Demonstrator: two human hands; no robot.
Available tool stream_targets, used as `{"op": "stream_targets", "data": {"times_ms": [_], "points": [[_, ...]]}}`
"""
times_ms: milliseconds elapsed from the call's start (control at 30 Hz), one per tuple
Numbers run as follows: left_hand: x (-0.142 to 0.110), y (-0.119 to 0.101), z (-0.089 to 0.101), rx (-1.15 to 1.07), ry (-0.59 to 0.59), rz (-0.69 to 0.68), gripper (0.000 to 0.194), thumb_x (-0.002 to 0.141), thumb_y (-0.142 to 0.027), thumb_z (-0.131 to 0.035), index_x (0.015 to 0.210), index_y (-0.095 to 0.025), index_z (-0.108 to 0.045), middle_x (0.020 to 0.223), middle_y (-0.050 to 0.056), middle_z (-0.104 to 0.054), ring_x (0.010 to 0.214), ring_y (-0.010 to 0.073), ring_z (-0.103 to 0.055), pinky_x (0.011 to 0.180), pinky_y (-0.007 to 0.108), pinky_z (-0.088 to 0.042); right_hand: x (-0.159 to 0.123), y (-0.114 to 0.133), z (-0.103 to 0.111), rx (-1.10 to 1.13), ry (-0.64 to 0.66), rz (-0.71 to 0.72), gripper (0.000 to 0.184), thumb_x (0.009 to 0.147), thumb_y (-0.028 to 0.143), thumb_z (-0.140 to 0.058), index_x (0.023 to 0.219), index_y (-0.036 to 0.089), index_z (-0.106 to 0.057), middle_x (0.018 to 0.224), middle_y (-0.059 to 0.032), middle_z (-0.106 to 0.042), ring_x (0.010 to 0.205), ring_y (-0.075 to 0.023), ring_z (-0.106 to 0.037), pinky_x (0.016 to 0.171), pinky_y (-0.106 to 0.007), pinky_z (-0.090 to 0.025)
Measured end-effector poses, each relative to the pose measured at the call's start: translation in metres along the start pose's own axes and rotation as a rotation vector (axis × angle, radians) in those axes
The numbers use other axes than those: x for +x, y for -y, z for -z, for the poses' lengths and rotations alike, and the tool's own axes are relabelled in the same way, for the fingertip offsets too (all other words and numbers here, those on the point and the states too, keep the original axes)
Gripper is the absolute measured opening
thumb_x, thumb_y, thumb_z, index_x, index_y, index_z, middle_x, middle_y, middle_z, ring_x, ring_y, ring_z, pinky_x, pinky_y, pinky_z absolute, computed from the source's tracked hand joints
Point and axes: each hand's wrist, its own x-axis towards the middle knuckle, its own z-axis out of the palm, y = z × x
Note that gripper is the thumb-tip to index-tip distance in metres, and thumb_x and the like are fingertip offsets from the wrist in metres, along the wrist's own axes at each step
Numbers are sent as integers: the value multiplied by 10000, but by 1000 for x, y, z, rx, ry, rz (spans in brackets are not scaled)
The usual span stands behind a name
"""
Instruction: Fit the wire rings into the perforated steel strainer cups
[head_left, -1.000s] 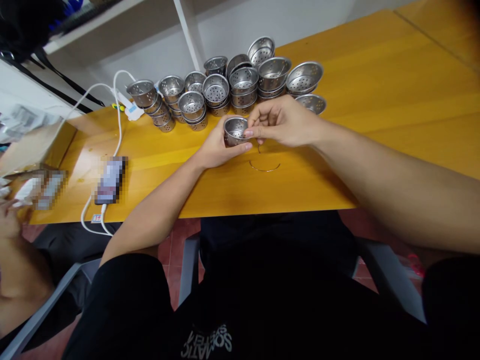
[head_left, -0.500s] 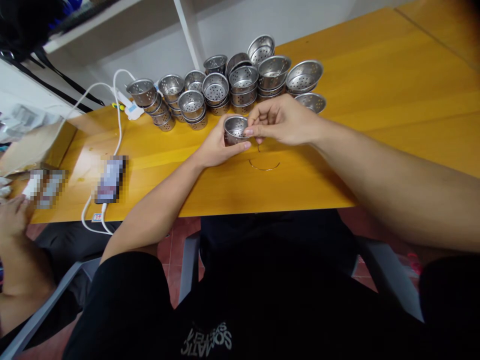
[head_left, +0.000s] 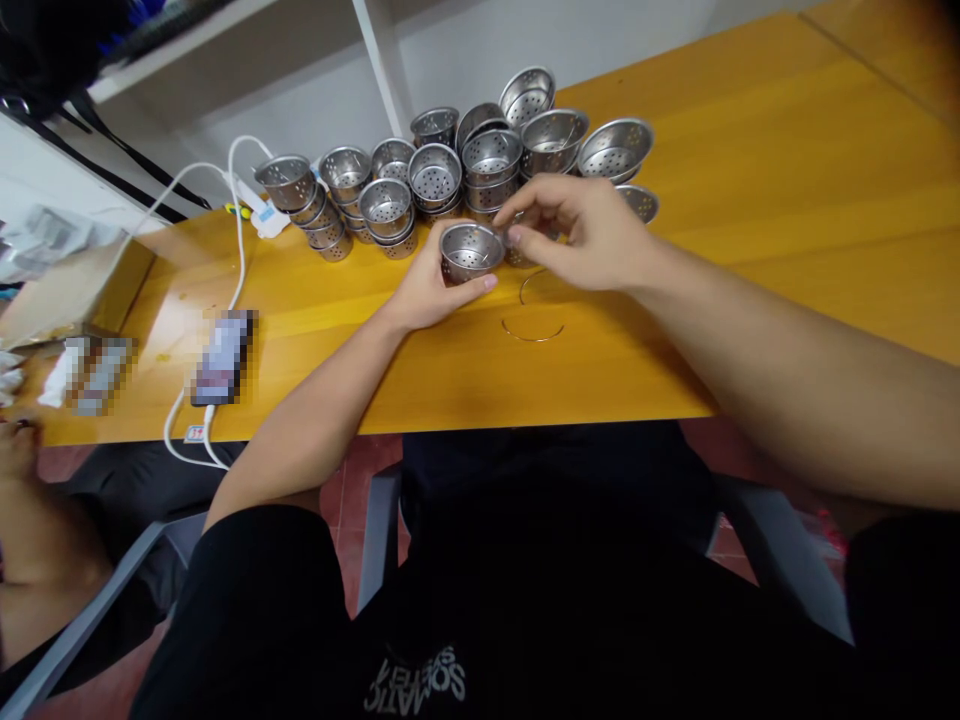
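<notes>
My left hand (head_left: pixel 427 285) is wrapped round a small steel strainer basket (head_left: pixel 471 252) with a perforated bottom, its open side up and tilted towards me. The thumb lies along the near side. My right hand (head_left: pixel 574 230) is at the basket's right rim, fingers curled and thumb close to the index finger. Whatever sits between those fingertips is too small to make out. On the table just below lie a thin curved wire (head_left: pixel 534 338) and a second curved wire (head_left: pixel 521 290), partly under my right hand.
Behind my hands stand several stacks of strainer baskets (head_left: pixel 435 175). To the left, a phone (head_left: pixel 223 358) lies with a white cable (head_left: pixel 241 250). A cardboard box (head_left: pixel 90 290) is at the table's far left, near another person's arm (head_left: pixel 37 530). The wooden table (head_left: pixel 750 200) extends right.
The basket in my left hand has shifted slightly left and tilted more towards me. My right fingers have risen a little at its rim, uncovering more wire. The other person's hand has drawn back.
</notes>
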Motion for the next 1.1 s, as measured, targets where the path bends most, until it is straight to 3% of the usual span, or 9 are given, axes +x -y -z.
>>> {"op": "stream_targets", "data": {"times_ms": [133,300,467,633,867,967,1100], "points": [[0,3,2,1,-13,-26,1194,929,-1093,-912,1736,-288,-556,1707,201,-730,1617,416,-777,1456,647,-622,0,2,6,-87,44,21,377,1024,754,-975,1147,404,-911,1425,-121,-875,1227,-412,-703,1183,-621,-603],[-1,2,3,21,-19,-15,1197,938,-1108,-885,1754,-301,-542,1737,199,-723,1645,413,-765,1464,630,-622,0,0,2,-154,79,71,267,976,581,-989,1144,388,-910,1494,-125,-850,1463,-498,-728,1246,-681,-645],[1,6,2,-6,-3,-98,1145,991,-1065,-882,1772,-314,-513,1745,176,-714,1646,408,-774,1464,642,-624,-1,-12,-5,-249,145,134,242,1042,429,-981,1269,362,-933,1518,-126,-818,1412,-466,-792,1190,-643,-706],[3,8,2,-46,20,-192,1089,1044,-1016,-876,1797,-341,-472,1729,137,-715,1617,384,-799,1453,646,-636,-4,-25,-7,-308,217,244,362,1159,412,-845,1499,316,-923,1670,-152,-744,1429,-449,-796,1275,-649,-670],[1,3,0,-36,15,-186,1109,1095,-1024,-797,1902,-402,-359,1793,131,-653,1678,391,-771,1452,660,-641,-3,-13,0,-357,207,251,390,1191,552,-826,1525,369,-912,1630,-144,-766,1538,-491,-713,1376,-719,-596],[-1,6,0,-52,30,-137,1162,1088,-1053,-772,1944,-452,-267,1836,127,-617,1714,385,-749,1397,651,-679,-2,-1,15,-415,149,232,310,1245,540,-742,1446,354,-887,1644,-167,-744,1557,-463,-688,1408,-692,-572],[-2,14,6,-103,67,-28,1169,1042,-1022,-869,1924,-483,-324,1865,144,-644,1652,357,-762,1295,580,-734,5,-7,56,-589,-146,210,208,1247,481,-804,1328,295,-849,1611,-232,-742,1578,-423,-688,1409,-605,-577]]}}
